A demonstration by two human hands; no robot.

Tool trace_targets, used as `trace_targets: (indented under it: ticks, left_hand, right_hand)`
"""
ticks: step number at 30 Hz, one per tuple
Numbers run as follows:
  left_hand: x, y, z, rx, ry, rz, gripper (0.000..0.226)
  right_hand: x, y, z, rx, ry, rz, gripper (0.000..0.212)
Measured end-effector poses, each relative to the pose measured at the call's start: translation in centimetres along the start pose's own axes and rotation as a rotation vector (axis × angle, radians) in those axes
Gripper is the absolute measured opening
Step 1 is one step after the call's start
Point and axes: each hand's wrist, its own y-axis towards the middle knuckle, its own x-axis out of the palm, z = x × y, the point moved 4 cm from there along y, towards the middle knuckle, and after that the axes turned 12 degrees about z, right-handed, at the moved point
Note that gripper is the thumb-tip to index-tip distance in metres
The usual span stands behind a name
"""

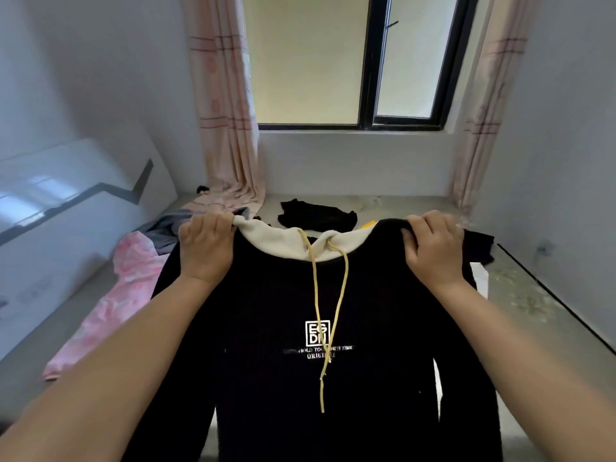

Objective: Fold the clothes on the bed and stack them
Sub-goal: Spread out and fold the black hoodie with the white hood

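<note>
black hoodie [300,378] hanging lengthwise, collar up and hem down, printed front toward camera; left hand [207,250] and right hand [431,250] each gripping a shoulder.

Home bedroom: bare grey bed [520,295] with white padded headboard [76,201] at left, loose clothes strewn on it incl. pink garment [110,295] and black garment [316,215], pink patterned curtains [226,121] framing a black-framed window [370,61], plain white walls.
</note>
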Motion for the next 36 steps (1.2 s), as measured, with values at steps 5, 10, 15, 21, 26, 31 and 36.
trace_targets:
  ticks: [5,10,15,21,26,31,36]
  left_hand:
    - [11.0,-1.9,-2.0,0.006,-0.021,-0.086,0.011]
    - [23.3,-3.7,-5.4,-0.132,0.016,-0.291,0.034]
    - [31.6,-10.0,-6.5,-0.111,0.084,-0.466,0.025]
    - [37.0,-27.5,-4.8,-0.299,0.226,-1.262,0.024]
    - [40.0,-33.5,-3.3,-0.45,0.212,-1.448,0.037]
    - [43.8,-35.0,-4.3,-0.748,0.228,-1.42,0.057]
    - [45.1,-36.9,-4.8,-0.743,0.114,-1.406,0.022]
  right_hand:
    - [11.4,-3.4,3.1,0.052,0.034,-0.088,0.03]
    - [24.8,-6.2,5.7,0.157,0.087,-0.242,0.021]
    - [33.0,-14.2,6.9,0.319,0.127,-0.523,0.017]
    - [36.4,-30.2,6.7,0.217,-0.177,-1.47,0.028]
    - [39.7,-34.9,5.6,0.349,-0.179,-1.573,0.059]
    - [46.1,-36.2,3.0,0.445,-0.195,-1.518,0.064]
    - [47.2,-39.0,2.8,0.683,-0.276,-1.624,0.02]
